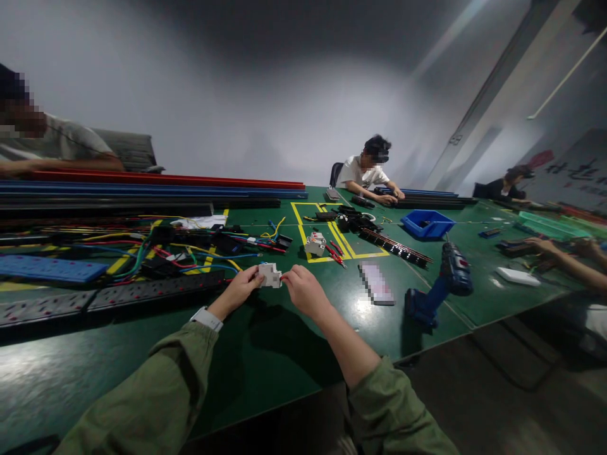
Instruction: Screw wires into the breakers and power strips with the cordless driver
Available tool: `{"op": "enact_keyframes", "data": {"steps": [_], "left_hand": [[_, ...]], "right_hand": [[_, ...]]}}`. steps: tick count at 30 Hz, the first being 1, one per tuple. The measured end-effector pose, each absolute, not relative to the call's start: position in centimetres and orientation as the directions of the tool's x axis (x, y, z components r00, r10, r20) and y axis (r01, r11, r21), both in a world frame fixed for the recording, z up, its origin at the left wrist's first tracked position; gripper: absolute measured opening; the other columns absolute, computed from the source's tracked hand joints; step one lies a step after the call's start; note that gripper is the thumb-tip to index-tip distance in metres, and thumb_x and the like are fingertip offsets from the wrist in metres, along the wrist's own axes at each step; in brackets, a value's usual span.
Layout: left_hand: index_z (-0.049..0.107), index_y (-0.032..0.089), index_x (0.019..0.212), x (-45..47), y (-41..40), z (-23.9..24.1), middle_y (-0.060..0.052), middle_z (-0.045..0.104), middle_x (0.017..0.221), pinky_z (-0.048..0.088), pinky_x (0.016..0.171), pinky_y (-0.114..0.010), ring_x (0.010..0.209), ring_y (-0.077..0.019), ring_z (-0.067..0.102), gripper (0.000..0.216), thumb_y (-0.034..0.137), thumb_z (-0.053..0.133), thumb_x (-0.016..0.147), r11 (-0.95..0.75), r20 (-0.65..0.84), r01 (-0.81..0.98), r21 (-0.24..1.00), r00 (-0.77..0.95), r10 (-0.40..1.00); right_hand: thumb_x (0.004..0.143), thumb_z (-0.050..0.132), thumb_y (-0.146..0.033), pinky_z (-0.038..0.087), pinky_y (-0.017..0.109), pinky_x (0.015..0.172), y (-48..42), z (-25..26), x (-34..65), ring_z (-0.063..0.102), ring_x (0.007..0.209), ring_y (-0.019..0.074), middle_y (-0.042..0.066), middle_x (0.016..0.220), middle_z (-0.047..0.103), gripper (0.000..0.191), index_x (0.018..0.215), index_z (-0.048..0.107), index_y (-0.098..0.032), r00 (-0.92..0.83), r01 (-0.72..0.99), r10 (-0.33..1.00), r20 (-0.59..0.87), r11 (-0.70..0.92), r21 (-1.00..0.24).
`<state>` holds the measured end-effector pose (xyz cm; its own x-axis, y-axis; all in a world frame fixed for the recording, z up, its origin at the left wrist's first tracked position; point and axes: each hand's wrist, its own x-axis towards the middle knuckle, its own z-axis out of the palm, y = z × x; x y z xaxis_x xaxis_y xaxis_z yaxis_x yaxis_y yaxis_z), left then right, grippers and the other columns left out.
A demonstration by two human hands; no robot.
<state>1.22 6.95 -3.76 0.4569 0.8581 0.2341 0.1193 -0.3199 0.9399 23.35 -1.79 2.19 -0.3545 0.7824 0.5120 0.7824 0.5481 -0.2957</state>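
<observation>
Two hands, left hand (241,287) and right hand (303,292), are pinching the white breaker (270,275) in closed grips above the desk's (284,354) near edge. No wires are showing on it, so the wiring is probably barely beginning.

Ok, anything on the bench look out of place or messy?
Mainly the coloured wires, sprawled in a tangle beyond the black power strips left of the white breaker. The blue cordless drill stands close to the table's near edge.
</observation>
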Motion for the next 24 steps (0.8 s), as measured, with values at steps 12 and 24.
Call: {"op": "enact_keyframes", "data": {"steps": [12, 24], "left_hand": [[0.066, 0.019, 0.113, 1.5, 6.5, -3.1, -0.009, 0.071, 0.108, 0.048, 0.085, -0.034, 0.096, -0.0257, 0.063, 0.042, 0.052, 0.056, 0.089, -0.463, 0.314, 0.292, 0.837, 0.437, 0.843], [0.066, 0.022, 0.112, 1.2, 7.9, -3.7, -0.011, 0.069, 0.102, 0.044, 0.09, -0.04, 0.097, -0.0282, 0.062, 0.031, 0.038, 0.056, 0.088, -0.584, 0.358, 0.511, 0.631, 0.477, 0.803]], "right_hand": [[0.092, 0.066, -0.031, 0.046, 0.034, 0.088, -1.0, 2.6, 25.4, 0.059, 0.099, 0.0208, 0.007, 0.103, 0.065, 0.02, 0.109, 0.068, -0.021, -0.213, 0.734, 0.84, 0.499, 0.474, -0.486], [0.09, 0.054, -0.038, 0.051, 0.039, 0.083, -13.7, 2.3, 35.7, 0.06, 0.095, 0.0237, 0.011, 0.107, 0.058, 0.031, 0.114, 0.057, -0.018, 0.723, 0.637, 0.242, 0.647, 0.129, -0.76]]}}
